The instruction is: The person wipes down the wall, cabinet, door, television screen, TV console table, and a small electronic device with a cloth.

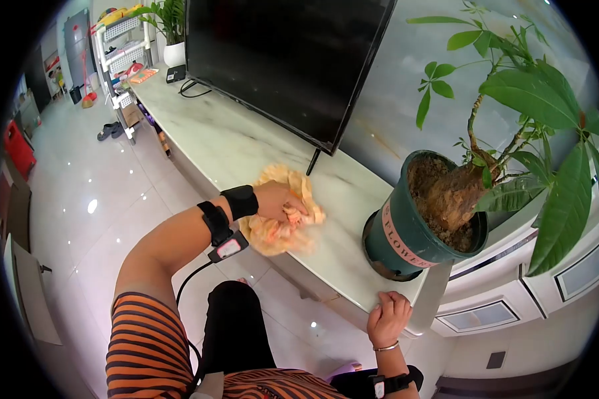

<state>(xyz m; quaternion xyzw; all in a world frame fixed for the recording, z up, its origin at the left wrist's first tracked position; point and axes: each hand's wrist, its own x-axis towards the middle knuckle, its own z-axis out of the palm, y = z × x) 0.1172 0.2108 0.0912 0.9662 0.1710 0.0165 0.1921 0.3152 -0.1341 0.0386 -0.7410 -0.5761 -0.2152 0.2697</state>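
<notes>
A crumpled yellow-orange cloth (273, 234) lies partly on the pale marble-look countertop (342, 199) and partly over its front edge. My left hand (278, 201) presses down on it with bent fingers gripping its folds; the cloth's lower side is blurred. My right hand (389, 320) rests on the countertop's near corner, fingers curled in with nothing visible in them. Close beyond that hand stands a green flower pot (394, 243) with a pink lettered band, holding soil and a thick-trunked leafy plant (462, 189).
A large dark television (279, 60) stands along the back of the countertop on a thin leg (313, 161). At the far end are a small black box (176, 74), a white-potted plant (174, 53) and a shelf rack (123, 63). Dark shoes (110, 130) lie on the tiled floor.
</notes>
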